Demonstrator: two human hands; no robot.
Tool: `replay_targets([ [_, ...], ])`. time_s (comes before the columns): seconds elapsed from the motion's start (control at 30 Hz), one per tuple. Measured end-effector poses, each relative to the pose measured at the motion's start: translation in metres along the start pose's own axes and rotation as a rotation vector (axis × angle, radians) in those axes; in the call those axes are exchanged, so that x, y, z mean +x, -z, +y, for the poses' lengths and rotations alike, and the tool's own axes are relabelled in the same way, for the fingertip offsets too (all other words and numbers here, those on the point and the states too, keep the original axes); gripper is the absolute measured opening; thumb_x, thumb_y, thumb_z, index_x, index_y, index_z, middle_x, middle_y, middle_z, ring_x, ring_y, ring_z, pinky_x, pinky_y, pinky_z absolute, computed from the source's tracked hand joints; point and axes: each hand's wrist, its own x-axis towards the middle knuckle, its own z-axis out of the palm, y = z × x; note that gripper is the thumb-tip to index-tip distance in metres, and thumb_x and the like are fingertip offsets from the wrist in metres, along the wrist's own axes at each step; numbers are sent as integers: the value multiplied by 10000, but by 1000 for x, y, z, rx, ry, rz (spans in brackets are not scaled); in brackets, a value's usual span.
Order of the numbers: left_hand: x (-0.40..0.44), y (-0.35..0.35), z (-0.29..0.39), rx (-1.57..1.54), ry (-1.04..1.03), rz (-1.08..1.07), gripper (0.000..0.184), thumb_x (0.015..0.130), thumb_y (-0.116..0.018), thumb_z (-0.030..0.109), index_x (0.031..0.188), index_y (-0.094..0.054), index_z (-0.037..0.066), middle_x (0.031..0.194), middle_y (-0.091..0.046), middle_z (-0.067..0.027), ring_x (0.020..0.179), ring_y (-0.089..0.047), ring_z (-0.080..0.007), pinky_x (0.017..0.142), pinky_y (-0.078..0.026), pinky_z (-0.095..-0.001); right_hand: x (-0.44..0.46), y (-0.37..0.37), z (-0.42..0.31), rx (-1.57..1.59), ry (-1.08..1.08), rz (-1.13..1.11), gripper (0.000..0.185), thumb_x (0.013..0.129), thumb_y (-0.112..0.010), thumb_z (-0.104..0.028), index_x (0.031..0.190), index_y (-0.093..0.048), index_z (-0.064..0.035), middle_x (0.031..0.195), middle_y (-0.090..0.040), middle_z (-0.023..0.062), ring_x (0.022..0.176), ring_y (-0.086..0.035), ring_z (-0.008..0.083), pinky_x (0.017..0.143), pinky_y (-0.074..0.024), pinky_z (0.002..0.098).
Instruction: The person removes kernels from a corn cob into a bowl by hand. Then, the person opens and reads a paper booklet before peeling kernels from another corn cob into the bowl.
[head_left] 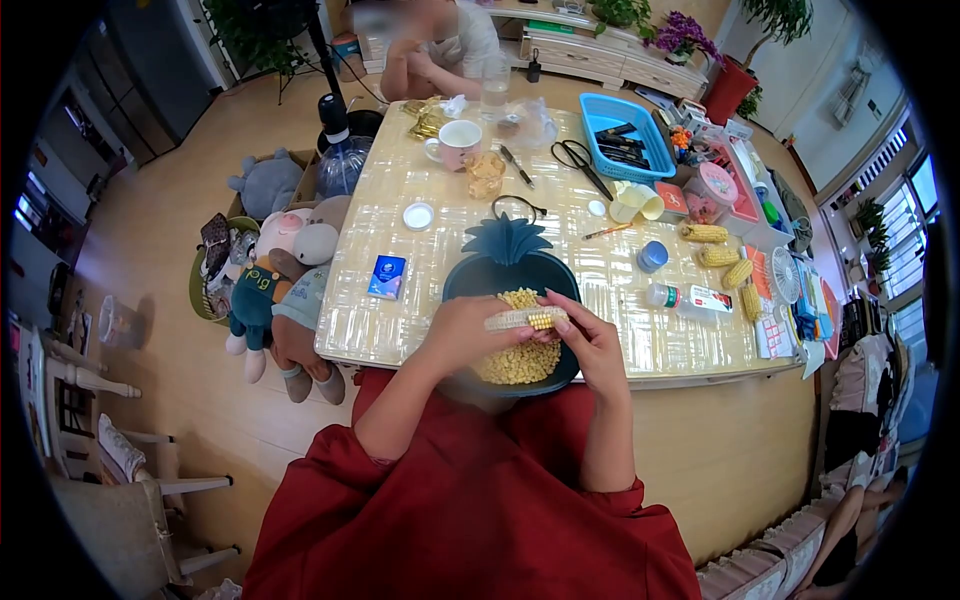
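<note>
In the head view, you seem to be shelling a pale, partly stripped yellow corn cob (pixel 525 319) above a dark-teal, pineapple-shaped plastic bowl (pixel 470 275) holding loose yellow kernels (pixel 520 368); the remaining rows likely call for thumb pressure. Your left hand (pixel 462 332) curls around the cob; your right hand (pixel 594 345) narrowly grips its kernelled end.

A loose, deep-red garment (pixel 470 520) spreads across six o'clock, its creased sleeves (pixel 335 465) ending at seven and five o'clock.

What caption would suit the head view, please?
Left hand and right hand hold partly shelled corncob over bowl of kernels.
</note>
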Motion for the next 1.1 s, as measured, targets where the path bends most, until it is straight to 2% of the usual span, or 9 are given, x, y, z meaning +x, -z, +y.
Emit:
replay_targets([
  [0.4, -1, 2, 1, -13, -15, 4, 529, 907, -666, 557, 1027, -747, 48, 975, -721, -160, 935, -693, -354, 832, -532, -415, -1, 0, -4, 15, -11, -31, 406, 1048, -567, -134, 1420, -552, 28, 1350, -636, 150, 1041, -678, 175, 946, -531, 296],
  [0.57, -1, 1, -1, -49, -21, 5, 482, 963, -614, 500, 1076, -719, 43, 1006, -716, -185, 950, -684, -379, 841, -527, -421, 0, -10, -3, 110, 66, 32, 591, 996, -627, -68, 1533, -392, 5, 1432, -576, 153, 1110, -646, 167, 959, -527, 296],
  [0.67, 2, 1, 4, -153, -34, -4, 309, 993, -613, 313, 1056, -678, 16, 890, -701, -141, 763, -684, -264, 720, -540, -371, 1, -15, -4, 114, 81, 82, 704, 963, -656, -30, 1575, -309, -11, 1476, -538, 151, 1161, -618, 163, 975, -516, 295],
  [0.7, 3, 3, 9, -237, 2, -50, 306, 999, -604, 303, 1081, -656, 13, 884, -693, -128, 747, -673, -234, 702, -538, -349, 1, -16, -3, 99, 70, 89, 736, 952, -664, -18, 1585, -286, -16, 1490, -527, 151, 1180, -608, 162, 980, -511, 295],
  [0.77, -1, 7, 22, -402, 82, -137, 305, 1010, -586, 284, 1131, -614, 5, 870, -678, -101, 715, -650, -174, 667, -533, -305, 0, -22, -6, 30, 66, 83, 580, 989, -627, -62, 1520, -401, -8, 1446, -563, 135, 1152, -616, 158, 966, -500, 278],
  [0.87, -10, 5, 44, -724, 152, -135, 379, 1076, -450, 323, 1222, -592, 4, 823, -647, -100, 677, -671, -176, 626, -534, -305, -1, -36, -7, 28, 91, 80, 410, 1031, -576, -125, 1418, -521, -3, 1346, -611, 112, 1109, -621, 153, 956, -493, 275],
  [0.97, -8, -9, 33, -962, 279, -98, 381, 1100, -380, 345, 1215, -563, 32, 811, -638, -60, 597, -622, -115, 553, -506, -249, -3, -46, -7, 116, 1, 122, 418, 1033, -574, -131, 1420, -515, 13, 1276, -627, 103, 1082, -615, 150, 943, -489, 284],
  [1.0, -8, -18, 28, -1048, 285, -72, 383, 1103, -370, 356, 1191, -562, 36, 806, -635, -59, 591, -615, -118, 553, -507, -253, -2, -44, 7, 97, -23, 135, 408, 1035, -575, -143, 1406, -529, 20, 1200, -635, 102, 1056, -610, 145, 918, -489, 288],
  [1.1, -6, -39, 17, -1198, 296, -5, 385, 1110, -363, 379, 1173, -550, 48, 820, -629, -55, 601, -605, -122, 561, -508, -255, -2, -42, 16, -4, -27, 147, 368, 1029, -586, -145, 1358, -574, 19, 1202, -640, 131, 1049, -617, 155, 903, -489, 288],
])
